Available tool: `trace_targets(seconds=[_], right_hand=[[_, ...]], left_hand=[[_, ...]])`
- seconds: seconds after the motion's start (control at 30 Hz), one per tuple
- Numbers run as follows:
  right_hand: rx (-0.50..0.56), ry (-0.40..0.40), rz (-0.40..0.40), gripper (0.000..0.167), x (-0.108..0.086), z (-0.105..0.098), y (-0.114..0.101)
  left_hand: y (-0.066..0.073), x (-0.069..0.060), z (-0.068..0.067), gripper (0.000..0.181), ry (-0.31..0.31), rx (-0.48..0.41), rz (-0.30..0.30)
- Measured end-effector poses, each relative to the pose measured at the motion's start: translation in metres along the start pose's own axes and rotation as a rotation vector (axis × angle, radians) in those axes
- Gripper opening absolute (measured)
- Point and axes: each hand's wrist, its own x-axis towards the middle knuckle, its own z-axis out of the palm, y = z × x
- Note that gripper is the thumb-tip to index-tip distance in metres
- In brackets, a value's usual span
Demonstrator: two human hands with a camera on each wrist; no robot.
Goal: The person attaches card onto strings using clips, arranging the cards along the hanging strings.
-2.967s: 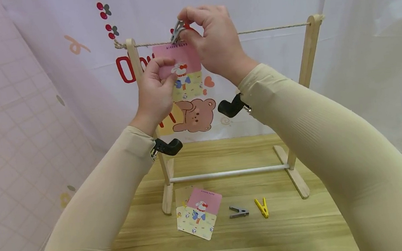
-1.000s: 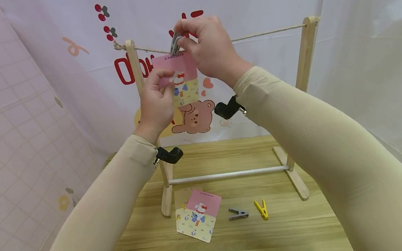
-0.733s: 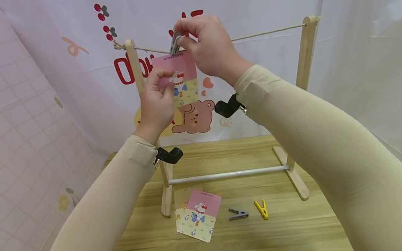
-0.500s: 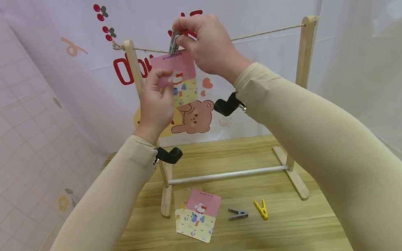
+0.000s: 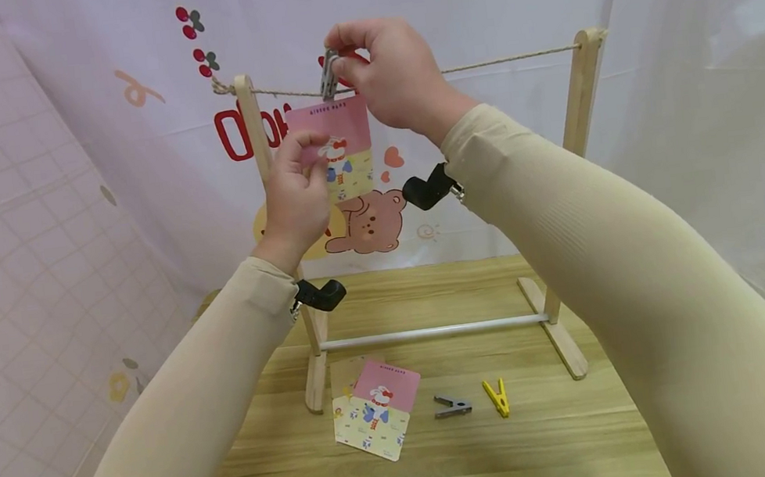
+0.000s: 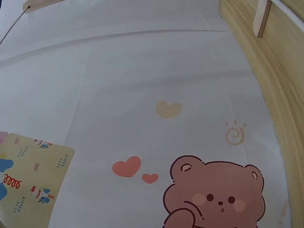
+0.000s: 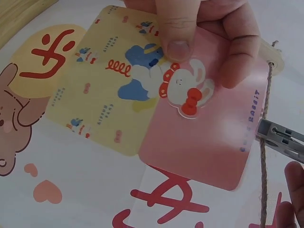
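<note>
In the head view my left hand (image 5: 297,193) pinches a pink and yellow rabbit card (image 5: 349,128) by its left side, thumb in front. The right wrist view shows that card (image 7: 209,142) close up. My right hand (image 5: 399,71) pinches a grey clothespin (image 5: 328,75) between thumb and fingers, just above the card's top edge. In the right wrist view the clothespin (image 7: 280,135) has its tip at the rope (image 7: 264,185), beside the card's edge. Whether it bites the card cannot be told. The left wrist view shows only a corner of the card (image 6: 38,185).
The rope (image 5: 511,61) runs between two wooden posts (image 5: 582,98), joined low down by a white rod (image 5: 436,332). On the wooden table (image 5: 452,474) lie overlapping cards (image 5: 380,408), another grey clothespin (image 5: 453,405) and a yellow clothespin (image 5: 498,398).
Over the last second my right hand and the clothespin have risen slightly, and the rope sags less. The card's top lettering, partly covered before, now shows. My left hand keeps its pinch.
</note>
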Motion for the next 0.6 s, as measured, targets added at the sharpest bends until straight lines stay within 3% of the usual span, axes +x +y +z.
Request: trace_targets(seconds=[0.4,0.6], right_hand=[[0.006,-0.019,0.071,0.027,0.0031,0.0016,-0.0025],[-0.016,-0.03,0.061,0.027,0.0027,0.0029,-0.0022]], left_hand=[[-0.0006,-0.0017,-0.0009,0.024,-0.007,0.018,0.026],[0.0,-0.0009,-0.0015,0.023,-0.005,0.012,0.024]])
